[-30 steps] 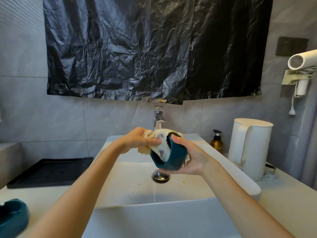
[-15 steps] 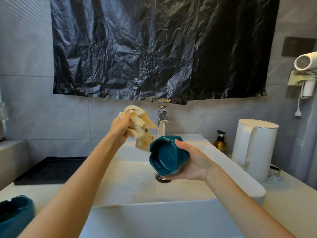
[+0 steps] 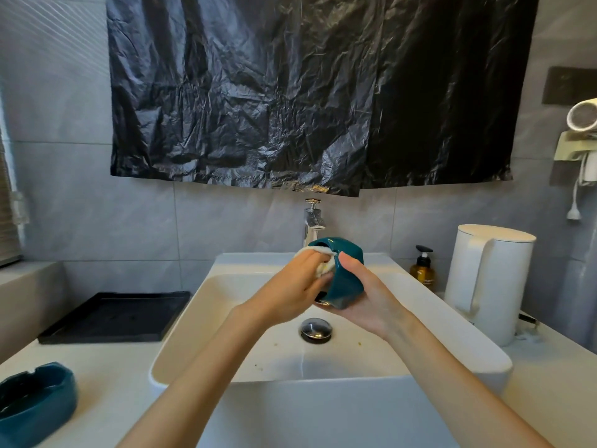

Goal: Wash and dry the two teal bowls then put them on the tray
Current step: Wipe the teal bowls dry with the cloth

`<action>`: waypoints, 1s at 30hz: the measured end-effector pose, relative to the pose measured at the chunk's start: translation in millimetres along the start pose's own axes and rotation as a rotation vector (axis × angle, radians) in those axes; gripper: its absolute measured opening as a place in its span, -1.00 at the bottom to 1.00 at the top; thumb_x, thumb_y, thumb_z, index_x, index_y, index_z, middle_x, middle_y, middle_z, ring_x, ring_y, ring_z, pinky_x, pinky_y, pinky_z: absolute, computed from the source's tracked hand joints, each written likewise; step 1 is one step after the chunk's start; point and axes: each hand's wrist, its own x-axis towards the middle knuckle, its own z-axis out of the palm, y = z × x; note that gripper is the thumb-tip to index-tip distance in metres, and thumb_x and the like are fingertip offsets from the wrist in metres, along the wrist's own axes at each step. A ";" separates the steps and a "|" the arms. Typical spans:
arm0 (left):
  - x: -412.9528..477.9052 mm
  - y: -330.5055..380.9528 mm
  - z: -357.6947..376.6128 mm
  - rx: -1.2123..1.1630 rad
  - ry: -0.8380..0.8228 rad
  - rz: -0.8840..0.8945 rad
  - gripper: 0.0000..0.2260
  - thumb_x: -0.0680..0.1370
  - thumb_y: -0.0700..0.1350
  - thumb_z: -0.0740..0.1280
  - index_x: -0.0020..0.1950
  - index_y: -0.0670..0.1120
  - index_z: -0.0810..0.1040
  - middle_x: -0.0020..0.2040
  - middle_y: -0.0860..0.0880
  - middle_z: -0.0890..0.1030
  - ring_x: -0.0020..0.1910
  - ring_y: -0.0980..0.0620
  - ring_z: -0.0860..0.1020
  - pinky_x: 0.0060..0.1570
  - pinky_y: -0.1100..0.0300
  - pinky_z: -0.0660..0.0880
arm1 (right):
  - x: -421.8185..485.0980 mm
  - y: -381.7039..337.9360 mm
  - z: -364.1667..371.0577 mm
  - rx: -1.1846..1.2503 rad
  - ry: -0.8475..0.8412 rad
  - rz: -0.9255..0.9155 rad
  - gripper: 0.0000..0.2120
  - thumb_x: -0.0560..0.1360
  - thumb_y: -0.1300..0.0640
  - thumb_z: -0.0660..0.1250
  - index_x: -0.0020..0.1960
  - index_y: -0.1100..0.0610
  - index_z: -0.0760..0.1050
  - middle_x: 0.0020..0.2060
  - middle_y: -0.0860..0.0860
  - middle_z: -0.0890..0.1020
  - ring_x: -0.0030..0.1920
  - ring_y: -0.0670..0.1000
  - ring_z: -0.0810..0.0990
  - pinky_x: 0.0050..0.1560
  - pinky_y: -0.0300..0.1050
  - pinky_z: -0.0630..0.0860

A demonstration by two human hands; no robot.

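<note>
Over the white sink [image 3: 226,305] my right hand [image 3: 365,295] grips a teal bowl [image 3: 344,279] tipped on its side, thumb on its rim. My left hand [image 3: 290,292] holds a pale yellow cloth [image 3: 323,263] and presses it into the bowl's mouth; most of the cloth is hidden by the hand. A second teal bowl [image 3: 35,402] sits upright on the counter at the lower left. The black tray [image 3: 116,315] lies on the counter left of the sink with nothing on it.
A chrome tap [image 3: 312,221] stands behind the bowl, and the drain plug [image 3: 316,329] is below it. Right of the sink are an amber pump bottle [image 3: 422,270] and a white kettle [image 3: 491,279]. Black plastic sheet covers the wall above.
My left hand, raised with the cloth half a second ago, has come back down and pushed the cloth into the bowl. The bowl has turned a little in my right hand.
</note>
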 end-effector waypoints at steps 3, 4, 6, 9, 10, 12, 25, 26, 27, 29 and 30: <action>5.3 9.2 0.7 0.050 -0.048 -0.043 -0.78 0.67 -0.02 0.00 0.17 -0.07 0.36 0.15 0.00 0.39 0.07 0.07 0.39 -0.24 0.44 0.43 | -1.0 0.2 -3.8 -0.029 -0.021 -0.015 -0.74 0.38 0.08 0.33 0.06 0.08 0.53 -0.06 0.14 0.64 0.03 0.11 0.58 0.11 0.09 0.54; 8.0 10.7 3.1 0.063 -0.062 -0.072 -0.78 0.67 -0.05 -0.02 0.14 -0.09 0.36 0.13 -0.04 0.41 0.07 0.04 0.40 -0.14 0.40 0.44 | -1.1 0.3 -4.4 -0.060 -0.028 -0.025 -0.74 0.37 0.08 0.32 0.05 0.07 0.52 -0.10 0.11 0.66 0.00 0.08 0.59 0.07 0.06 0.56; 10.1 12.7 6.6 0.011 -0.129 -0.156 -0.73 0.67 -0.08 -0.03 0.24 -0.12 0.36 0.20 -0.11 0.46 0.15 -0.03 0.44 0.11 0.21 0.46 | 0.1 1.6 -4.3 -0.118 -0.037 -0.044 -0.73 0.36 0.08 0.30 0.06 0.04 0.50 -0.08 0.09 0.64 -0.01 0.06 0.59 -0.01 0.00 0.59; 10.6 10.0 9.5 -0.337 -0.246 -0.315 -0.71 0.64 -0.05 0.04 0.34 -0.04 0.31 0.29 -0.11 0.48 0.24 -0.04 0.46 0.21 0.12 0.48 | 3.4 3.1 -3.0 -0.177 -0.027 -0.071 -0.69 0.37 0.07 0.35 0.10 -0.01 0.44 0.01 0.08 0.57 0.03 0.06 0.56 -0.07 -0.04 0.62; 8.9 11.0 8.1 -0.432 -0.268 -0.337 -0.72 0.64 -0.10 0.05 0.34 -0.03 0.30 0.29 -0.11 0.48 0.24 -0.03 0.47 0.17 0.16 0.48 | 4.3 3.3 -3.3 -0.192 -0.025 -0.080 -0.66 0.37 0.10 0.40 0.11 -0.01 0.44 0.02 0.08 0.57 0.03 0.06 0.56 -0.08 -0.05 0.63; 4.6 11.2 7.1 -0.684 -0.258 -0.359 -0.74 0.63 -0.22 0.06 0.27 -0.01 0.35 0.21 -0.11 0.49 0.17 -0.01 0.48 0.12 0.18 0.47 | 5.9 3.4 -5.3 -0.213 -0.038 -0.091 -0.64 0.35 0.09 0.38 0.14 0.00 0.46 0.00 0.07 0.61 0.02 0.05 0.58 -0.07 -0.05 0.63; 10.9 -2.3 14.3 -0.166 0.107 0.002 -0.85 0.61 -0.29 0.15 0.18 -0.19 0.36 0.18 -0.07 0.41 0.13 -0.04 0.45 0.05 0.12 0.58 | -0.3 -2.6 7.6 -0.037 -0.002 -0.055 -0.74 0.46 0.06 0.32 0.14 0.05 0.49 0.02 0.14 0.59 0.09 0.13 0.54 0.11 0.11 0.52; 12.8 -0.1 9.7 -0.026 0.082 0.030 -0.86 0.61 -0.27 0.16 0.17 -0.16 0.34 0.18 -0.02 0.38 0.11 0.01 0.43 0.02 0.20 0.57 | -0.2 -4.2 9.3 -0.014 0.006 -0.065 -0.77 0.48 0.06 0.31 0.12 0.05 0.50 0.02 0.14 0.59 0.09 0.14 0.54 0.13 0.13 0.52; 14.4 1.4 4.9 0.084 0.061 0.034 -0.86 0.61 -0.25 0.17 0.17 -0.12 0.33 0.17 0.00 0.36 0.09 0.05 0.42 -0.02 0.25 0.56 | 0.1 -5.3 10.7 -0.006 0.005 -0.071 -0.77 0.48 0.05 0.31 0.12 0.05 0.50 0.03 0.15 0.59 0.10 0.14 0.54 0.16 0.14 0.50; 16.9 3.9 -2.0 0.187 0.013 0.026 -0.89 0.62 -0.22 0.16 0.13 -0.10 0.32 0.12 -0.03 0.40 0.05 0.01 0.45 -0.06 0.21 0.55 | 0.8 -5.7 11.8 -0.019 0.001 -0.074 -0.75 0.47 0.04 0.32 0.14 0.06 0.50 0.03 0.15 0.59 0.10 0.14 0.55 0.21 0.17 0.48; 17.7 4.0 -3.3 0.217 -0.021 0.013 -0.89 0.62 -0.21 0.15 0.14 -0.13 0.35 0.12 -0.06 0.44 0.04 -0.04 0.47 -0.04 0.13 0.55 | 1.0 -5.3 11.7 -0.030 0.005 -0.075 -0.74 0.46 0.04 0.32 0.13 0.06 0.50 0.02 0.15 0.60 0.09 0.14 0.55 0.22 0.17 0.48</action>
